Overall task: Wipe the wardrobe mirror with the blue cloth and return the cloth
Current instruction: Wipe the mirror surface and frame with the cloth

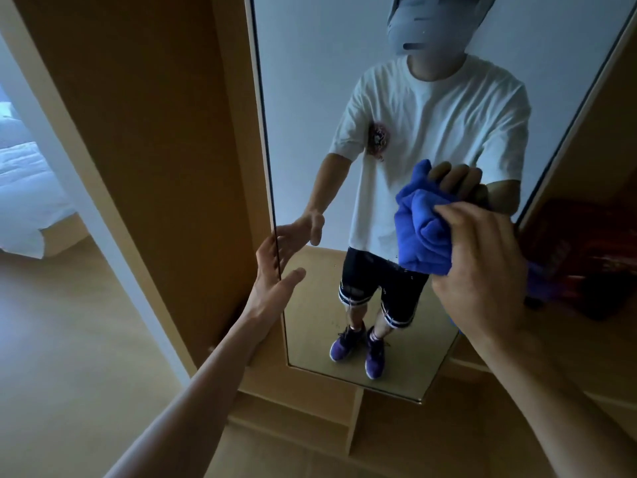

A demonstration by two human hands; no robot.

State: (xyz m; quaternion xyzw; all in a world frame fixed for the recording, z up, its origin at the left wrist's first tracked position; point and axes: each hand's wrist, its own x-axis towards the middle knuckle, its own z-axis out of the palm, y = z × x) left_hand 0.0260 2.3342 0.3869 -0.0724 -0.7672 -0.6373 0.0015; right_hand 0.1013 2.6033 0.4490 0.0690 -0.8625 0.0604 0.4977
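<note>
L hand (pixel 275 274): released, fingers straight, touching left edge of wardrobe mirror (pixel 310 98). R hand (pixel 482 267): grasping bunched blue cloth (pixel 420 232) at glass, right side. Step, judged: wiping. Next: even-pressure sweep across pane. Count: 1 mirror, 1 cloth, 2 hands.

mirror (pixel 310 98): 1 | blue cloth (pixel 422 232): 1 | hands: 2, left hand (pixel 272 274), right hand (pixel 482 270) | bed (pixel 24 188): 1

place: home bedroom | cues: bed (pixel 24 188), wooden wardrobe (pixel 165 132), mirror (pixel 310 81)
</note>
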